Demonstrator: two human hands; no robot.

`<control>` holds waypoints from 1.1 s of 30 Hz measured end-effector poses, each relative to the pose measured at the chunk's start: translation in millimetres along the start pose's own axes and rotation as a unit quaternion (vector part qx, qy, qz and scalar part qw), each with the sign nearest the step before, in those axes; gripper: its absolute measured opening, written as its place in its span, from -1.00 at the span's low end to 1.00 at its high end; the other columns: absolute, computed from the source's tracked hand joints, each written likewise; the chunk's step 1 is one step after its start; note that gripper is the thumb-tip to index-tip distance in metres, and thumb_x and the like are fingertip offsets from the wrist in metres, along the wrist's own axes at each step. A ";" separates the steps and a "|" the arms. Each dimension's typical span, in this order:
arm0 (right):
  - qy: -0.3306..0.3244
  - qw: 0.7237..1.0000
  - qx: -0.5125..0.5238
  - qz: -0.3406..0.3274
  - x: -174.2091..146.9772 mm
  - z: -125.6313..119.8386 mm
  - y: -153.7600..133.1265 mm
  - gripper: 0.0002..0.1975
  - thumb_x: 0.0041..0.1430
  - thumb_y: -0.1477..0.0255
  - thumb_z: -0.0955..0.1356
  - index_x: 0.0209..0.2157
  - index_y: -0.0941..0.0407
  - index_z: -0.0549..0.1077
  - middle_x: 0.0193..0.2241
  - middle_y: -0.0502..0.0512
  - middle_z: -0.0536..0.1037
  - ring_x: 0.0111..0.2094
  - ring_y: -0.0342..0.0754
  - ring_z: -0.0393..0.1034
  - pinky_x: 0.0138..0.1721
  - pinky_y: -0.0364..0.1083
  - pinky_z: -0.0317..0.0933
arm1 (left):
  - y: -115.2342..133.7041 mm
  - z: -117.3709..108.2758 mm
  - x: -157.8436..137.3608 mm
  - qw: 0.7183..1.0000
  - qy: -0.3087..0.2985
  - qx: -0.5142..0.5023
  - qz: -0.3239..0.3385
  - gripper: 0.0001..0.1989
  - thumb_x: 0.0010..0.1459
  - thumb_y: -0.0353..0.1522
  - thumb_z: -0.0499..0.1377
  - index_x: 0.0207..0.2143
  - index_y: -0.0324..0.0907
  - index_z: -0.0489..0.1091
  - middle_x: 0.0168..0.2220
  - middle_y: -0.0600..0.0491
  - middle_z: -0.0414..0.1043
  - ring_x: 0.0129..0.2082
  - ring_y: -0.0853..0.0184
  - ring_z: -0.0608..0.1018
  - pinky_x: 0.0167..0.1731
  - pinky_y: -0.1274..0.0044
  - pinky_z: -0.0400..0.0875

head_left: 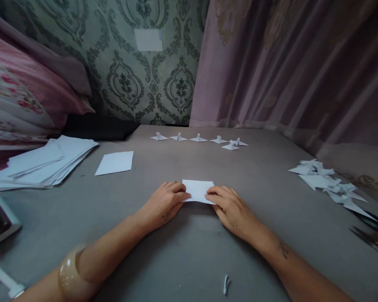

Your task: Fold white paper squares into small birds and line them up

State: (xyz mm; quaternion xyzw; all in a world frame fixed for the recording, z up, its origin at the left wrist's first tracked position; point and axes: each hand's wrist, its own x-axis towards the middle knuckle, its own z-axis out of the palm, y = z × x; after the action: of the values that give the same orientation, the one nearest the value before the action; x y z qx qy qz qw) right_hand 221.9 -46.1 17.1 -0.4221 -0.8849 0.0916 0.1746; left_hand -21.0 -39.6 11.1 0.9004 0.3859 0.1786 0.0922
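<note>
- Left hand (171, 198), partly curled, pinches the left end of a white, rectangular paper piece (198, 191); right hand (231, 206), fingers bent, grips its right end.
- It's midway across the grey, flat tabletop (176, 264), well short of the far edge and its small, white, pointed folded-paper figures (198, 138).
- Looks like folding; the next move calls for edges kept flush.

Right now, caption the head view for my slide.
Left hand and right hand hold white paper, folded paper figures beyond.

The tabletop (173, 163) lies open between held paper (197, 191) and figurine row (198, 138); paper stack (71, 156) blocks left, figurine heap (318, 181) right.
</note>
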 end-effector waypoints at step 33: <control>0.039 0.955 0.079 0.282 16.9 16.6 4.0 -0.64 0.18 0.32 0.27 -0.66 0.12 0.25 -0.35 0.04 0.41 -0.47 -0.15 0.30 -0.41 -0.13 0.14 | 13.9 9.4 12.3 0.936 0.082 -0.136 -0.313 -0.69 0.13 -0.25 0.17 -0.61 -0.18 0.42 -0.29 -0.03 0.35 -0.23 0.21 0.34 -0.19 0.33 0.30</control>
State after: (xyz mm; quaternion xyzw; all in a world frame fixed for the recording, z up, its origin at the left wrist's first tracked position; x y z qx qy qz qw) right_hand 208.5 -30.7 4.4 -0.6425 -0.7124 0.1902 0.2083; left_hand -0.3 -40.5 9.8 0.6953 0.6262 0.2648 0.2330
